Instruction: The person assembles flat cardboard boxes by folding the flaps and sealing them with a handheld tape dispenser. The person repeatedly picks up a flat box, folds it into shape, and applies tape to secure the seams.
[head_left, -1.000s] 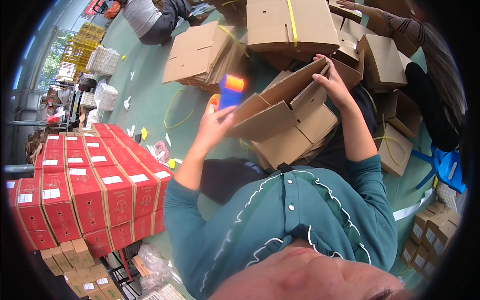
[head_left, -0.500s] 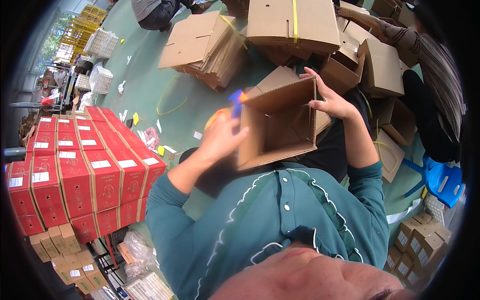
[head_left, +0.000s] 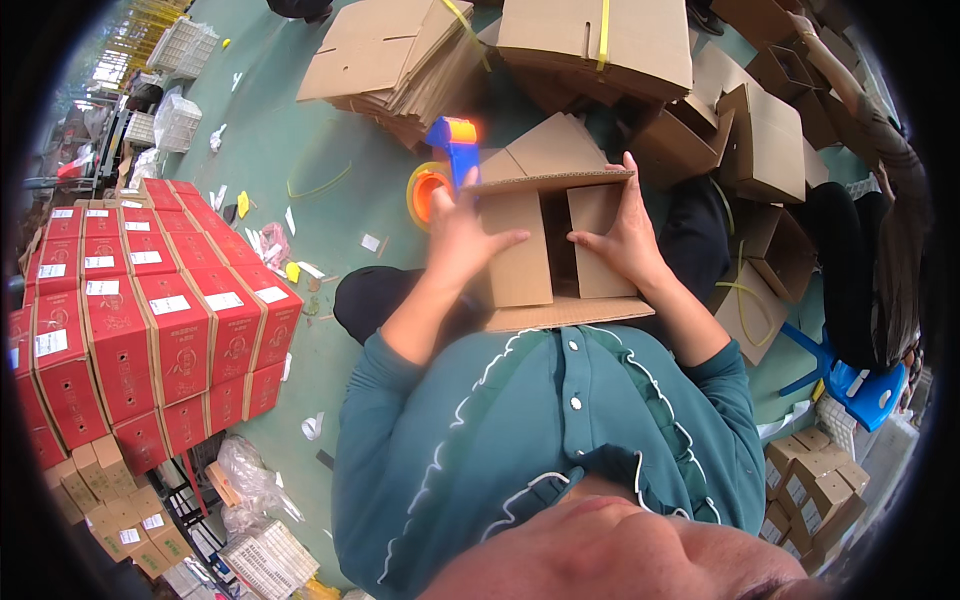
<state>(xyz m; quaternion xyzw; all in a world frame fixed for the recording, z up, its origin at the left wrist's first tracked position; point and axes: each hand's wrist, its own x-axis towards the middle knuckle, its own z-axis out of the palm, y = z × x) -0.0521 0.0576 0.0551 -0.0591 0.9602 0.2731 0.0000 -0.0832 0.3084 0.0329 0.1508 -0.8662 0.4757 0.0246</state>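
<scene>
Looks like the flap-folding step: the cardboard box [head_left: 520, 262] is over the person's lap, short flaps turned in with a dark gap between. Right hand [head_left: 632, 240] is half spread, thumb on one flap, fingers round the side. Left hand [head_left: 459, 238] has its fingers curled on a blue tape dispenser [head_left: 462, 160], thumb out on the other flap. Closing the long flaps would call for holding those down. Box bottom's hidden, left fingertips are hard to make out, and the co-worker [head_left: 850, 250] gets cut off.
</scene>
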